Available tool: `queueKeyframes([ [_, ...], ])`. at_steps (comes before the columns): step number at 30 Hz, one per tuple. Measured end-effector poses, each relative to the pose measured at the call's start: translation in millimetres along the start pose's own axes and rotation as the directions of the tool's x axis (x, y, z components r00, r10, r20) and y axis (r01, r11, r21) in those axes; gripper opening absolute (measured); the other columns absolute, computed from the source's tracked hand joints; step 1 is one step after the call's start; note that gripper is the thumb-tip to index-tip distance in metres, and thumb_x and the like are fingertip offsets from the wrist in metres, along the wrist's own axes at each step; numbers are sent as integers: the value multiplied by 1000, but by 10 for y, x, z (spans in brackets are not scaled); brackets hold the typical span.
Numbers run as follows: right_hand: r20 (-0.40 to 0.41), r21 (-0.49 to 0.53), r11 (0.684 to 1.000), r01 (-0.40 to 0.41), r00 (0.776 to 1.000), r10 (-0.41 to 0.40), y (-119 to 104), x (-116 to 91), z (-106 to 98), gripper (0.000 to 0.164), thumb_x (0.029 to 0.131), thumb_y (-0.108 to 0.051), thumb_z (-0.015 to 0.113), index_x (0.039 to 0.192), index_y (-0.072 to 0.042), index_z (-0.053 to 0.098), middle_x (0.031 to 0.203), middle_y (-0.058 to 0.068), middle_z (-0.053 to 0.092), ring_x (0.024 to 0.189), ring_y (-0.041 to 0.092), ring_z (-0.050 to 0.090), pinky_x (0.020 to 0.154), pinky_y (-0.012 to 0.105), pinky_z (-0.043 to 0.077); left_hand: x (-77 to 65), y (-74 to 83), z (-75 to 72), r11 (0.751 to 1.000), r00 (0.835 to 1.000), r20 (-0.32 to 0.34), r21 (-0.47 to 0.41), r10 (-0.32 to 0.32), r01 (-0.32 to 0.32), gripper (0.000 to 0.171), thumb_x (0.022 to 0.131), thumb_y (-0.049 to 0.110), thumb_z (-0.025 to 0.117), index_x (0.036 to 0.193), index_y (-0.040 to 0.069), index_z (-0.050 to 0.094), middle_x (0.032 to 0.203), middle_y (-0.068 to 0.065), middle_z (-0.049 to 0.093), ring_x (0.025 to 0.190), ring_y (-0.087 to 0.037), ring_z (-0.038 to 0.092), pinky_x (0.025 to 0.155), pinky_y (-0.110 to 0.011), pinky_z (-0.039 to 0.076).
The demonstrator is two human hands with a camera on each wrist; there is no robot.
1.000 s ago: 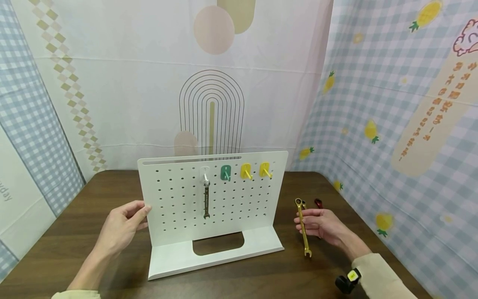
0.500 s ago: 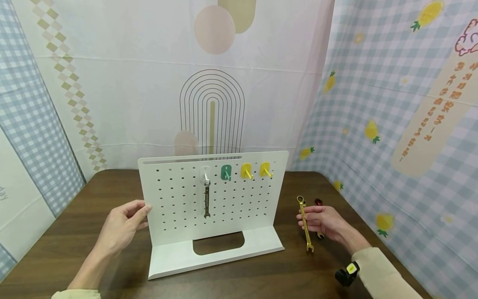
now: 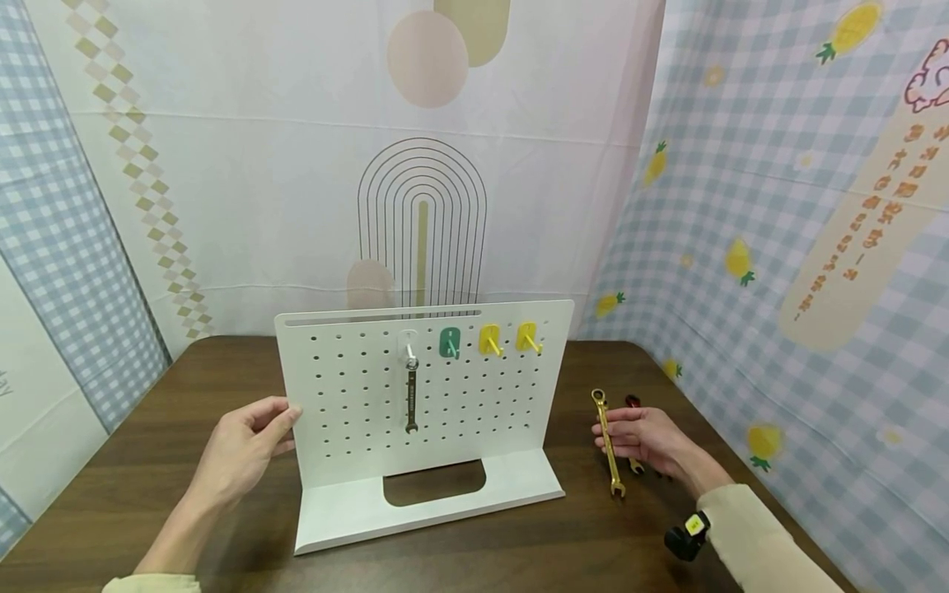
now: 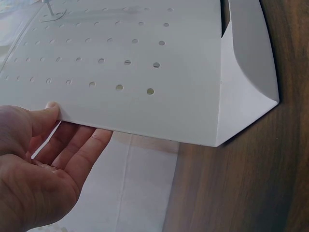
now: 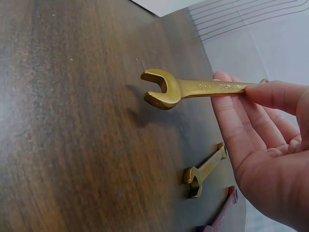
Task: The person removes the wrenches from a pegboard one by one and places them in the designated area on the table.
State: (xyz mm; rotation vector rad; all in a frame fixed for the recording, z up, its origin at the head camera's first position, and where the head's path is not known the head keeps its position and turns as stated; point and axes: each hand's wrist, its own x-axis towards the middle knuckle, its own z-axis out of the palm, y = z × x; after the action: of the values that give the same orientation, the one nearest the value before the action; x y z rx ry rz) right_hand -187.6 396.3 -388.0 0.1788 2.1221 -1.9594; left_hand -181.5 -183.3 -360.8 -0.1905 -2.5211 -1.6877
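My left hand (image 3: 245, 449) pinches the left edge of an upright white pegboard (image 3: 334, 471), thumb on the front face and fingers behind, as the left wrist view shows. Off the board's right side, my right hand (image 3: 652, 436) holds a gold combination wrench (image 5: 203, 88) between thumb and fingers. Its open-end jaw points toward the near side, over the wooden table. A second gold wrench (image 5: 206, 169) and a red wrench (image 5: 223, 212) lie below that hand, partly hidden by it in the head view. A dark silver wrench (image 3: 411, 399) hangs from the board's white hook (image 3: 407, 344).
Right of the white hook are a green hook (image 3: 449, 342) and two yellow hooks, one yellow hook (image 3: 489, 338) beside the other, all without tools. The board's base has a cut-out and rests on the brown table (image 3: 519, 543). Patterned curtains (image 3: 296, 206) close off the back and sides.
My right hand has shifted slightly right and away from me with the gold wrench, uncovering more of the second gold wrench. The left hand and pegboard have stayed in place.
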Motion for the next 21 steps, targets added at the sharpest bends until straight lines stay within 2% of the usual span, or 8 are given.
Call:
queueKeyframes([
  [10, -27, -34, 999, -15, 1000, 14, 22, 92, -29, 53, 103, 2, 62, 146, 21, 38, 105, 9, 81, 91, 20, 80, 83, 34, 69, -1, -8, 0, 1000, 1000, 3, 9, 2, -2, 33, 109, 18, 61, 129, -8, 66, 115, -16, 70, 90, 5, 66, 83, -20, 66],
  [21, -62, -53, 998, -39, 997, 36, 42, 128, -27, 56, 101, 3, 64, 147, 21, 38, 106, 15, 80, 89, 22, 80, 80, 34, 69, -6, -6, 0, 1000, 1000, 0, -1, -1, 1, 33, 109, 18, 62, 128, -8, 67, 114, -14, 70, 90, 5, 66, 83, -20, 66],
])
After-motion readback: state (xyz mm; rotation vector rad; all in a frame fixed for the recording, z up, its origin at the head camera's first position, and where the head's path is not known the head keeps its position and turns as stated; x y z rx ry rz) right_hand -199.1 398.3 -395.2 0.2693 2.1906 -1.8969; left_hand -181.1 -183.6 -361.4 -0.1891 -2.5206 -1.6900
